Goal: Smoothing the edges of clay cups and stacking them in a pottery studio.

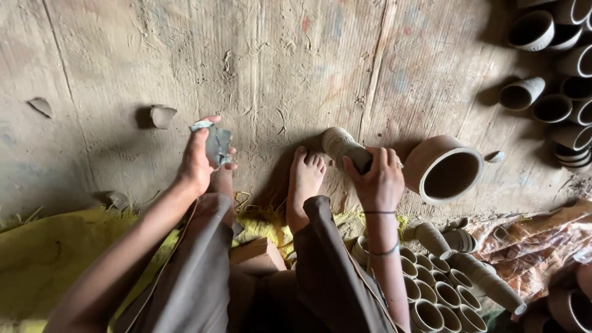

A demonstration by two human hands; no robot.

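Open floor (pixel 277 55) is left ahead; passage right is blocked by large pot (pixel 444 169) and stacked cups (pixel 561 105); shard (pixel 161 115) sits left.

Stack of clay cups (pixel 343 147) lower end hidden inside the right hand (pixel 379 180), grey rag (pixel 216 145) partly covered by left hand (pixel 197 163) fingers (pixel 198 137), cups right of the large pot (pixel 443 169) cut off by frame edge, shadowed.

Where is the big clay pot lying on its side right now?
In the head view, the big clay pot lies right of centre on the dusty floor, mouth toward the camera, just beyond the right hand, which holds a smaller clay cup.
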